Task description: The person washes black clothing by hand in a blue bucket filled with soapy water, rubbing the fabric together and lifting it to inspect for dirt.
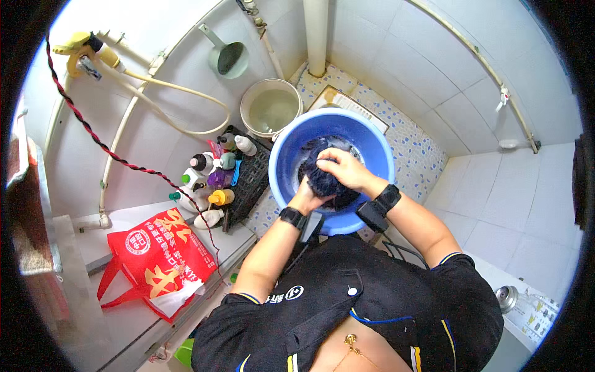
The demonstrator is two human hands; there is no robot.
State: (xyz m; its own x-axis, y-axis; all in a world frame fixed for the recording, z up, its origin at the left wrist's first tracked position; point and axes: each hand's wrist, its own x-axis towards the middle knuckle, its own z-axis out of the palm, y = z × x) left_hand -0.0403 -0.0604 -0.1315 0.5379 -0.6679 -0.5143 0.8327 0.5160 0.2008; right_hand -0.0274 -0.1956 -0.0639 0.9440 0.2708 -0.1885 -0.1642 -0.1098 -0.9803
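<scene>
Between my two hands is a bunched dark wet cloth (320, 179), held over a blue plastic basin (379, 153). My left hand (310, 197) grips it from below and the near side. From above, my right hand (343, 168) presses on it with curled fingers. More dark fabric (346, 199) lies in the basin under my hands, with whitish suds around it. Folds of the cloth hide some of my fingertips. Each wrist wears a black strap, and a dark box-shaped device hangs by my right wrist.
Left of the basin are a white bucket of water (272, 111) and a black plastic crate (248, 186) beside several bottles. A red bag (162, 260) bearing writing lies on the ledge. A dipper (228, 58) hangs on the wall; a twisted red-black cord (116, 158) crosses the left side.
</scene>
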